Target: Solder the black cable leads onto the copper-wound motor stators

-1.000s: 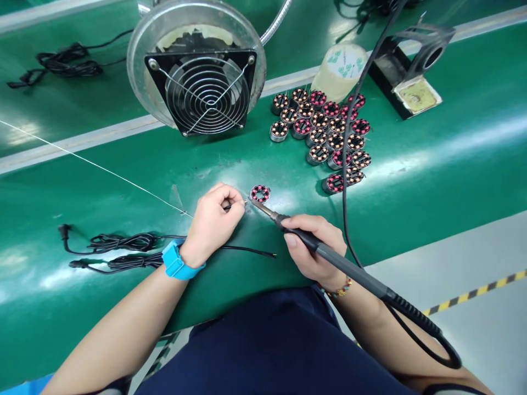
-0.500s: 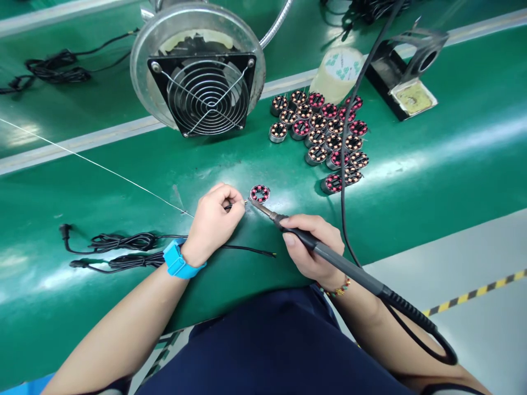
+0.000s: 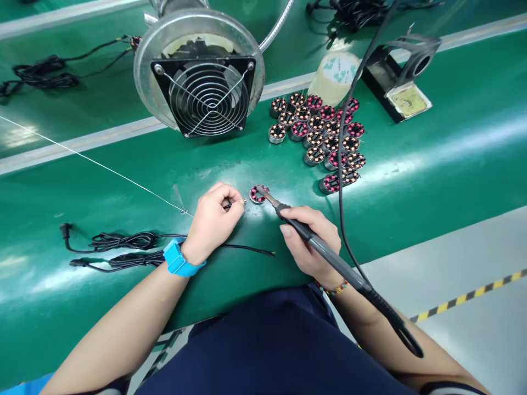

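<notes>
My right hand (image 3: 310,238) grips a soldering iron (image 3: 329,253) like a pen, its tip over the upper part of a small motor stator (image 3: 258,194) with red windings. Whether the tip touches it I cannot tell. Just left of the stator, my left hand (image 3: 218,216) pinches a black cable (image 3: 228,207) whose bare end points toward the stator. A thin solder wire (image 3: 102,167) runs from the left edge to behind this hand; how it is held is hidden. Two bundled black cables (image 3: 123,241) lie by my left wrist, and one free cable end (image 3: 259,251) sticks out under it.
A round fume hood with a fan grille (image 3: 211,101) hangs at the back. Several stators (image 3: 315,137) with copper or red windings stand in a group to the right, by a tape roll (image 3: 335,77). An iron stand with a sponge (image 3: 409,100) is behind them. The iron's cord (image 3: 341,164) hangs across the stators.
The soldering iron's tip has shifted from the stator's lower left edge, beside the cable end, up onto its upper part. My left hand stays in place. The camera view has moved slightly.
</notes>
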Motion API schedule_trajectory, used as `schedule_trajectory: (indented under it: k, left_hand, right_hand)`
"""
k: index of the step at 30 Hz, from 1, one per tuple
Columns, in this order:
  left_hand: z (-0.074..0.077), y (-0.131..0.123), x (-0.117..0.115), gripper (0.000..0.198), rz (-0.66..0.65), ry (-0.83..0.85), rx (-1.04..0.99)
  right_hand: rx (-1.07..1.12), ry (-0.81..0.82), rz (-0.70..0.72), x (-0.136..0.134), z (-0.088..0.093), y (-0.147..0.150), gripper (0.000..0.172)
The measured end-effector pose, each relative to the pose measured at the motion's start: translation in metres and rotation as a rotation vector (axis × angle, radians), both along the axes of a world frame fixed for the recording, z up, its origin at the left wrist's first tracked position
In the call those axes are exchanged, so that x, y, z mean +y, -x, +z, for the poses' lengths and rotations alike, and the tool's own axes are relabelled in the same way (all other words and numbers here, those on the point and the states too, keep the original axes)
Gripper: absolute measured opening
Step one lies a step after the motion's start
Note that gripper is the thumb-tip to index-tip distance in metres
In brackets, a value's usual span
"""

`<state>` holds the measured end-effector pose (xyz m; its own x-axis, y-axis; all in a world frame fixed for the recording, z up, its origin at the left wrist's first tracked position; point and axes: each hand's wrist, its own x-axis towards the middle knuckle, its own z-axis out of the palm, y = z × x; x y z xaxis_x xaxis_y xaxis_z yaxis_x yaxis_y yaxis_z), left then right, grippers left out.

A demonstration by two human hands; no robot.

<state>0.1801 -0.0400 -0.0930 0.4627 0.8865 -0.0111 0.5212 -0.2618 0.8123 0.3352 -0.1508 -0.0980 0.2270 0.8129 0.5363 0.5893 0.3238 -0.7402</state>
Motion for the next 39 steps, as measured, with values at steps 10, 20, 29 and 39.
schedule_trajectory:
  k: [10,20,29,39]
  left_hand:
    - [0.001,-0.001,0.0,0.011,-0.005,-0.004,-0.026]
    - [0.0,0.0,0.0,0.01,-0.008,-0.029,-0.024]
    - [0.002,0.004,0.002,0.008,0.019,0.095,-0.062]
    - [0.011,0.003,0.006,0.015,0.094,0.483,-0.173]
  right_hand:
    - [-0.125,0.28,0.178,0.028,0.018,-0.007,0.029]
    - [-0.163,0.366,0.215,0.06,0.006,0.004,0.036]
    - [0.07,0.29,0.152,0.056,-0.006,0.002,0.04]
    - [-0.214,0.23,0.165,0.05,-0.002,0.005,0.038]
